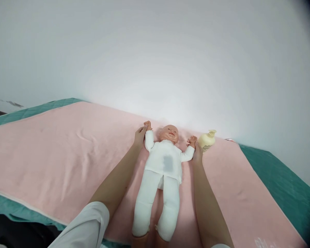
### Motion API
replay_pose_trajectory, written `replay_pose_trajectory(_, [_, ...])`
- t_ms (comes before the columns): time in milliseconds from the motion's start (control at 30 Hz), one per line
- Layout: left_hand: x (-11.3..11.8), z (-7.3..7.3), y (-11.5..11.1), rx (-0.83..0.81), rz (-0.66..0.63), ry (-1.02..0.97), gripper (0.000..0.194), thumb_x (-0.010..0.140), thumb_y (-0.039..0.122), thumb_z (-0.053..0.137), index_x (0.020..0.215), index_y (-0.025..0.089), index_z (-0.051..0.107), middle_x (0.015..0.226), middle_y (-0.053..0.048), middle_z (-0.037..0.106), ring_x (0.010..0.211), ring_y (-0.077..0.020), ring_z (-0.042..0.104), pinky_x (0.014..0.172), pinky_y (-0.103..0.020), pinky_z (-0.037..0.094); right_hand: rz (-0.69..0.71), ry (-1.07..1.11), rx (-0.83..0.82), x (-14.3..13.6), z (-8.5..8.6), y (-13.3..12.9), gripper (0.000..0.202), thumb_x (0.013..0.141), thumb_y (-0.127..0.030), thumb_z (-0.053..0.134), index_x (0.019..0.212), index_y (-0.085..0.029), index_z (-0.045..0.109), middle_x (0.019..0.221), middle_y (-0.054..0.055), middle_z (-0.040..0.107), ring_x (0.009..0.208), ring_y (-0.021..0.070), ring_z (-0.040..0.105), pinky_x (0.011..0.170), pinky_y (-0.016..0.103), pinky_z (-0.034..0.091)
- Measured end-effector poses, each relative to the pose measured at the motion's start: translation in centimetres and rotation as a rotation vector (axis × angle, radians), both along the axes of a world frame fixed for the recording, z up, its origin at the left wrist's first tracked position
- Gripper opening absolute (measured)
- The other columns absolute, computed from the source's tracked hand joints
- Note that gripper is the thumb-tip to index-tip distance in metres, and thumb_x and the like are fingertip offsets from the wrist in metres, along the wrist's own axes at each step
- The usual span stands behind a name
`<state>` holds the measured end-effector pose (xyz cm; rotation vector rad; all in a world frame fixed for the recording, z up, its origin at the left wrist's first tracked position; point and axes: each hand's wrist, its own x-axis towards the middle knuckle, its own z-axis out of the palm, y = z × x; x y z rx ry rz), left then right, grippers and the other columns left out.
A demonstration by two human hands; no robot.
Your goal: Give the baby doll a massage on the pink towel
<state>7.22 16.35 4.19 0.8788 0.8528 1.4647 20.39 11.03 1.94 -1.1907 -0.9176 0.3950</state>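
Observation:
A baby doll (155,155) in white cloth lies on its back, its head toward the wall and its arms raised to either side. A grey rectangular patch marks its chest. My left hand (140,136) is closed at the doll's raised wrist on the left, thumb against it. On the other side, my right hand (197,153) grips the doll's other forearm near the wrist; its fingers are mostly hidden. Just beyond my right hand stands a pale yellow pump bottle (208,139), its lower part partly covered by the hand.
Beneath the doll is a wrinkled pink blanket (54,148), spread over a green cover (279,179) that shows at the corners. A plain white wall (155,62) rises directly behind the far edge. A small red-and-white item (229,140) lies by the wall at right.

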Motion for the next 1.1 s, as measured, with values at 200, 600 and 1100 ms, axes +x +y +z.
replay_pose_trajectory(200, [-1.1, 0.6, -2.6, 0.14, 0.228, 0.033, 0.042, 0.073, 0.053, 0.069, 0.089, 0.014, 0.067, 0.093, -0.009, 0.069, 0.089, -0.02, 0.064, 0.079, -0.03, 0.05, -0.125, 0.08, 0.032, 6.9, 3.2, -4.1, 0.051, 0.087, -0.055, 0.044, 0.118, -0.018, 0.06, 0.108, 0.009, 0.066, 0.107, 0.0257, 0.061, 0.08, 0.043, 0.054])
replay_pose_trajectory(600, [-4.0, 0.6, -9.1, 0.222, 0.395, 0.158, 0.054, 0.072, 0.041, 0.073, 0.12, 0.019, 0.062, 0.109, -0.008, 0.065, 0.096, -0.0191, 0.062, 0.083, -0.03, 0.049, -0.044, 0.292, 0.22, 13.5, 0.4, -9.9, 0.043, 0.071, -0.043, 0.074, 0.101, -0.015, 0.06, 0.122, 0.012, 0.064, 0.118, 0.0249, 0.059, 0.105, 0.049, 0.042])
replay_pose_trajectory(1100, [-6.6, -1.2, -17.4, 0.084, 0.371, 0.779, 0.063, 0.075, 0.042, 0.067, 0.131, 0.024, 0.045, 0.103, -0.005, 0.062, 0.09, -0.0215, 0.062, 0.074, -0.032, 0.048, -0.105, -0.002, -0.073, 9.2, -1.3, -20.7, 0.069, 0.075, -0.036, 0.07, 0.136, -0.025, 0.039, 0.131, 0.011, 0.054, 0.121, 0.0239, 0.053, 0.101, 0.044, 0.045])
